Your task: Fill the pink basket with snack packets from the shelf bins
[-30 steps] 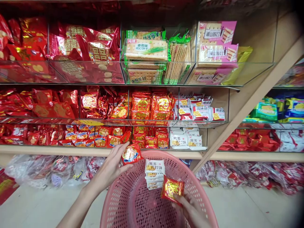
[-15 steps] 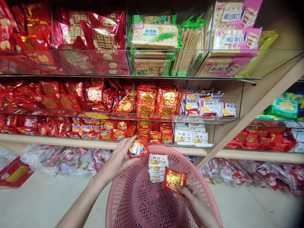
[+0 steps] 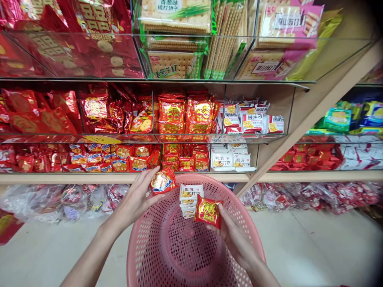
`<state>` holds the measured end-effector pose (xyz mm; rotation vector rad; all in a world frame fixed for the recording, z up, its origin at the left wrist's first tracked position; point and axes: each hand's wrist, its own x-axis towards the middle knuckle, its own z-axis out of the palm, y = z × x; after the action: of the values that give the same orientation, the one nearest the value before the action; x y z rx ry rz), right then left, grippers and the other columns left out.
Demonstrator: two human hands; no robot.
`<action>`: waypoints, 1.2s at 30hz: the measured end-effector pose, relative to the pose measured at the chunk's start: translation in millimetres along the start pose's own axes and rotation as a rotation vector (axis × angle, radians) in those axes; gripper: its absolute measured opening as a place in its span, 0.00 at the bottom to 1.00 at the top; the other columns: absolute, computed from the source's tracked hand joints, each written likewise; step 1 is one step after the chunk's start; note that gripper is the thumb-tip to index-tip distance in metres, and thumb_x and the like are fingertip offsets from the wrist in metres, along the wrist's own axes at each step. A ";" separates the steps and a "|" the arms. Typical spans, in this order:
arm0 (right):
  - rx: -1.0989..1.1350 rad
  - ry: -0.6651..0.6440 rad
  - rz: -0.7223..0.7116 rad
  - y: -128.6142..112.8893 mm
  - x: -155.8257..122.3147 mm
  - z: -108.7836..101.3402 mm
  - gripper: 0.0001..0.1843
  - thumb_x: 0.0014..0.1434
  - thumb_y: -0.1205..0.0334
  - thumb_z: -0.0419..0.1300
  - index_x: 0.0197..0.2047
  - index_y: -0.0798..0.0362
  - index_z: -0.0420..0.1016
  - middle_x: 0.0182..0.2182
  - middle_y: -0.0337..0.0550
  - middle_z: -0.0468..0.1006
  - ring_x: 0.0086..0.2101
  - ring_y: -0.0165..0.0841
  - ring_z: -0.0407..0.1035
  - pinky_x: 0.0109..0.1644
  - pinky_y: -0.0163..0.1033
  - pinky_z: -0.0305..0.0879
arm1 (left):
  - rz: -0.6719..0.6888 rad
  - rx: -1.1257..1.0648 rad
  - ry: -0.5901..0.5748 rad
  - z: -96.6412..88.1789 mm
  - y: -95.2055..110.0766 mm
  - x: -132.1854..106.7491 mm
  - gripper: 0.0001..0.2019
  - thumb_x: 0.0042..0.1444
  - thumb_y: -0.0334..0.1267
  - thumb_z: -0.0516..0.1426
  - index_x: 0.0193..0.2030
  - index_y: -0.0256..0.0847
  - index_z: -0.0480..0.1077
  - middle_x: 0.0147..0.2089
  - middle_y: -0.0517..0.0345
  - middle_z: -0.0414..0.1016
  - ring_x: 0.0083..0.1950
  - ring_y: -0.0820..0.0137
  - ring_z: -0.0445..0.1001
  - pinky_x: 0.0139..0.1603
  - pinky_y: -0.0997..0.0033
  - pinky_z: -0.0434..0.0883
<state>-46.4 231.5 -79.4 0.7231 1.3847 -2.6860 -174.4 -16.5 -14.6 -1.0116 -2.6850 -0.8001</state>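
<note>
Holding one red snack pack (image 3: 163,181) in my left hand (image 3: 136,199) and another red pack (image 3: 208,211) in my right hand (image 3: 236,237), both over the pink basket (image 3: 143,255), where only white packs (image 3: 190,199) lie so far.

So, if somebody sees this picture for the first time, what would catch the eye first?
Probably the pink perforated basket at the bottom centre, with a stack of white biscuit packets at its far rim. Over it, the left hand holds a shiny red snack packet and the right hand holds a second red packet. Behind them, glass shelves packed mostly with red foil packets fill the upper half.
</note>
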 end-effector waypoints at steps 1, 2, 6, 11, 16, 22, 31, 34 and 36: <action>0.009 -0.001 0.002 0.5 0.2 -0.3 0.22 0.50 0.46 0.64 0.45 0.50 0.77 0.45 0.44 0.78 0.45 0.39 0.71 0.43 0.42 0.72 | -0.006 0.003 -0.009 0.1 -0.7 -2.0 0.33 0.58 0.47 0.55 0.67 0.55 0.44 0.63 0.52 0.58 0.64 0.60 0.58 0.62 0.55 0.60; 0.015 0.001 0.004 1.5 0.7 -1.0 0.22 0.50 0.46 0.64 0.45 0.49 0.76 0.46 0.43 0.78 0.46 0.39 0.71 0.44 0.42 0.72 | -0.013 0.007 -0.023 0.9 -1.9 -4.5 0.32 0.58 0.47 0.55 0.67 0.55 0.44 0.63 0.53 0.58 0.64 0.60 0.58 0.62 0.55 0.60; 0.019 0.032 0.025 7.2 3.3 -6.7 0.22 0.49 0.48 0.65 0.47 0.48 0.75 0.47 0.41 0.78 0.47 0.38 0.70 0.44 0.42 0.72 | -0.054 0.026 -0.117 14.4 -12.0 -22.4 0.34 0.58 0.47 0.55 0.67 0.57 0.43 0.63 0.53 0.59 0.63 0.59 0.60 0.60 0.55 0.63; 0.049 0.050 0.045 11.5 4.1 -12.2 0.22 0.49 0.48 0.66 0.46 0.49 0.75 0.46 0.41 0.78 0.49 0.39 0.70 0.46 0.42 0.72 | -0.079 0.041 -0.296 48.6 -21.0 -51.0 0.36 0.57 0.45 0.56 0.69 0.55 0.41 0.67 0.50 0.55 0.67 0.55 0.55 0.63 0.50 0.59; 0.051 0.075 0.057 13.0 4.0 -12.9 0.22 0.48 0.48 0.66 0.45 0.48 0.76 0.47 0.40 0.77 0.48 0.38 0.70 0.46 0.42 0.72 | -0.241 0.147 -0.540 77.5 -6.4 -52.6 0.39 0.53 0.39 0.59 0.69 0.49 0.44 0.67 0.47 0.56 0.67 0.53 0.55 0.65 0.52 0.55; 0.000 0.070 0.032 11.2 1.3 -9.7 0.21 0.47 0.48 0.67 0.43 0.47 0.77 0.45 0.41 0.79 0.46 0.39 0.71 0.45 0.43 0.72 | -0.318 0.258 -0.710 98.9 0.5 -38.7 0.40 0.48 0.33 0.60 0.68 0.40 0.48 0.66 0.40 0.57 0.67 0.50 0.54 0.63 0.53 0.57; -0.218 -0.050 -0.081 -9.3 5.1 -6.5 0.19 0.45 0.53 0.69 0.42 0.48 0.78 0.45 0.43 0.79 0.46 0.40 0.71 0.47 0.42 0.69 | -0.288 0.245 -0.693 128.4 -17.5 -44.0 0.41 0.48 0.33 0.58 0.68 0.37 0.47 0.68 0.40 0.54 0.69 0.49 0.49 0.67 0.50 0.48; -0.211 -0.040 -0.086 -7.2 5.9 -3.3 0.20 0.45 0.53 0.69 0.43 0.48 0.78 0.45 0.43 0.79 0.46 0.41 0.71 0.47 0.43 0.69 | -0.292 0.219 -0.679 134.1 -19.2 -46.9 0.41 0.48 0.34 0.57 0.69 0.38 0.45 0.68 0.41 0.53 0.70 0.50 0.47 0.68 0.48 0.46; -0.208 -0.039 -0.074 -3.0 5.0 -1.7 0.22 0.44 0.53 0.70 0.44 0.49 0.78 0.45 0.44 0.79 0.46 0.41 0.71 0.47 0.43 0.69 | -0.286 0.219 -0.685 135.5 -19.4 -47.8 0.41 0.49 0.33 0.56 0.69 0.37 0.44 0.69 0.41 0.52 0.70 0.50 0.45 0.68 0.48 0.46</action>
<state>-51.0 235.4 -80.0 0.6092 1.6796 -2.5401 -146.1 17.0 -152.7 -0.9926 -3.4529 -0.1853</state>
